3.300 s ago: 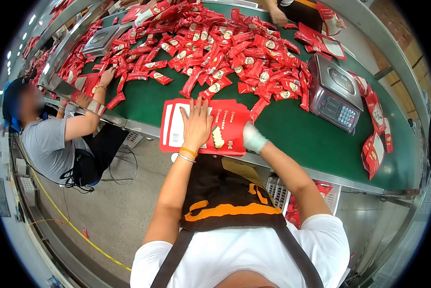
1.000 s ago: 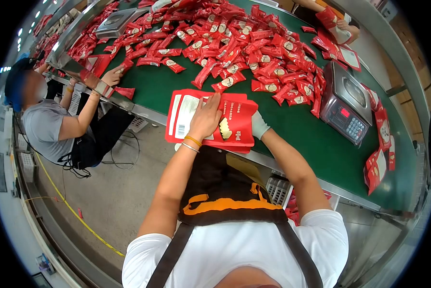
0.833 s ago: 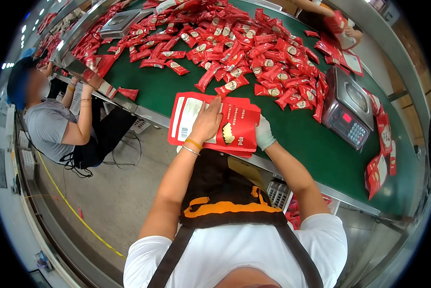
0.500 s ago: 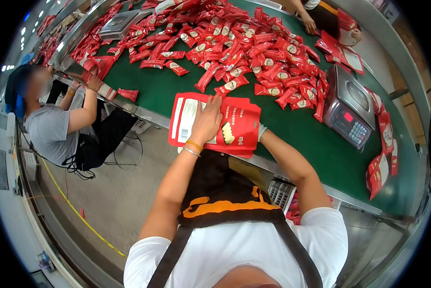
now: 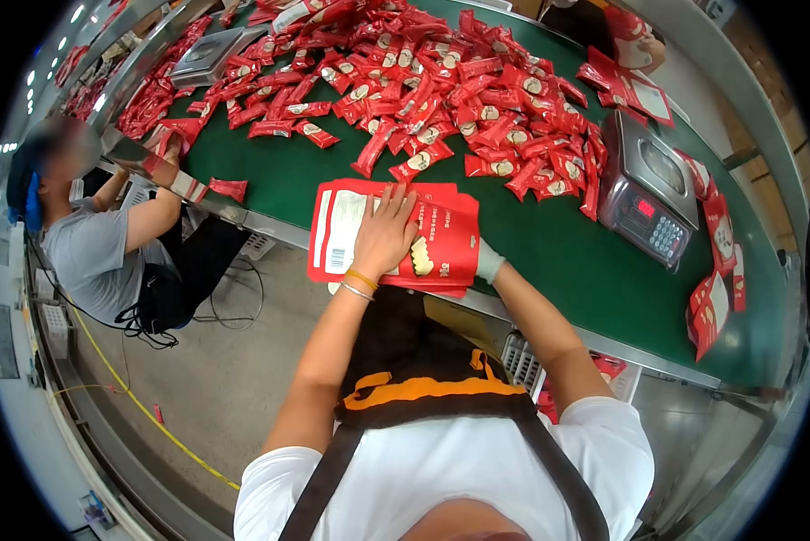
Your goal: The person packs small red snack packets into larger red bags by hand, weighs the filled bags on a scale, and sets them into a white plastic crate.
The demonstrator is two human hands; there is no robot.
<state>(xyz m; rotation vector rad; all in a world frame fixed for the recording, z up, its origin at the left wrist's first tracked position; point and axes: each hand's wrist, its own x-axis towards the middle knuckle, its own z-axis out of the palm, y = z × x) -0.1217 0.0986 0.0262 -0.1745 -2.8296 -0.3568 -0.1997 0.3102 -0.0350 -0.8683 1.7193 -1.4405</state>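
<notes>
A stack of flat red pouches (image 5: 450, 230) with white label panels lies at the near edge of the green table in front of me. My left hand (image 5: 387, 230), bare and with a yellow band and a bangle at the wrist, rests flat on the top pouch, fingers stretched out and slightly apart. At the right edge of the stack is my right hand (image 5: 490, 261) in a pale glove. Its fingers are hidden behind the pouches, so their grip does not show. Beyond the stack lies a big heap of small red packets (image 5: 423, 90).
A digital scale (image 5: 648, 194) with a lit red display stands at the right, with filled red pouches (image 5: 708, 311) beside it. Another scale (image 5: 208, 59) is at the back left. A co-worker (image 5: 107, 234) sits at the left; another person's hand (image 5: 650, 52) shows at the far right.
The view has shifted slightly. My left hand's fingers have spread a little on the top pouch, and more of my right glove shows. The co-worker's arm at the left has moved slightly.
</notes>
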